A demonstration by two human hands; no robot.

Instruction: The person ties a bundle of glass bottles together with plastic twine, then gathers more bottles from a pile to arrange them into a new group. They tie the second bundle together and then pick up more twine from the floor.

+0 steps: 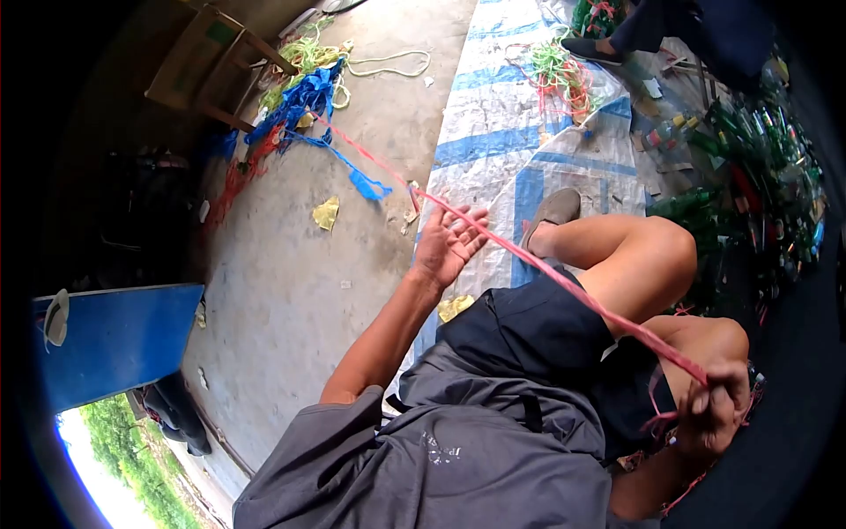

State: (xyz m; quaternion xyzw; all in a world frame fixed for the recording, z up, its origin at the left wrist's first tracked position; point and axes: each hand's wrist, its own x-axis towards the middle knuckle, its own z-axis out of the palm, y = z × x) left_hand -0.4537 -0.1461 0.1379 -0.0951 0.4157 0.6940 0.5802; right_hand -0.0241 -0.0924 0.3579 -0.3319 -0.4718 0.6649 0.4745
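Observation:
A pink plastic strand (564,295) is stretched taut diagonally across the view. Its near end is wrapped in my right hand (714,410), closed beside my knee, with loose pink ends hanging about it. My left hand (454,242) is held palm up with its fingers apart, and the strand runs across the fingers. Farther off, the strand reaches a heap of blue plastic strips (304,101) on the concrete floor. Whether it is tied to anything there is hidden.
A striped woven sheet (485,115) lies under my feet, with tangled green and red cords (555,75) on it. Many green bottles (767,167) are piled at right, near another person's foot (590,50). A wooden chair (211,70) and blue panel (123,335) stand at left.

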